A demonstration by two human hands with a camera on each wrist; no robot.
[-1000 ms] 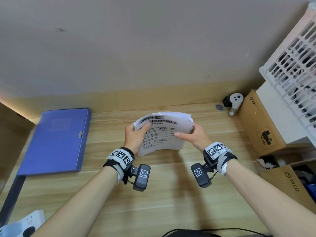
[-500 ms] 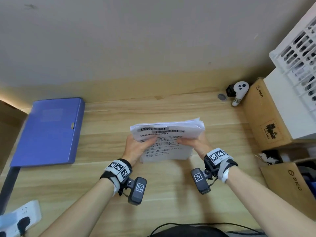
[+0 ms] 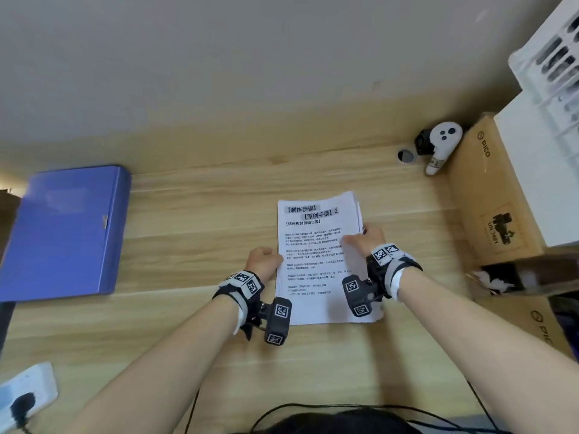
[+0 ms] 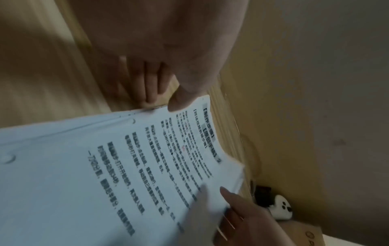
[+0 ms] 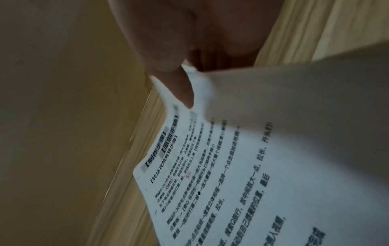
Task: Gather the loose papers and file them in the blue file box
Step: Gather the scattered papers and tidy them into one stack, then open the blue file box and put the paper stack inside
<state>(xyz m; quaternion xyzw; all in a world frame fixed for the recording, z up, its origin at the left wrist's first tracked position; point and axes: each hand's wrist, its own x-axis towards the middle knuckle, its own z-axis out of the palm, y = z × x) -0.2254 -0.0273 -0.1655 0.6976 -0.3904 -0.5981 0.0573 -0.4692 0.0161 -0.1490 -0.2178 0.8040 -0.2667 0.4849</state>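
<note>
A stack of printed white papers lies flat on the wooden desk, right of centre. My left hand is at its left edge: in the left wrist view the thumb sits on top of the papers and the curled fingers are at the edge. My right hand grips the right edge, its thumb on the top sheet of the papers. The blue file box lies closed and flat at the far left.
A cardboard box and a white slatted crate stand along the right side. A white controller leans at the back right. A power strip lies at the front left, and a black cable runs along the near edge.
The stack, held up and bent above the desk before, has come down and now lies flat. Both hands slid to its side edges.
</note>
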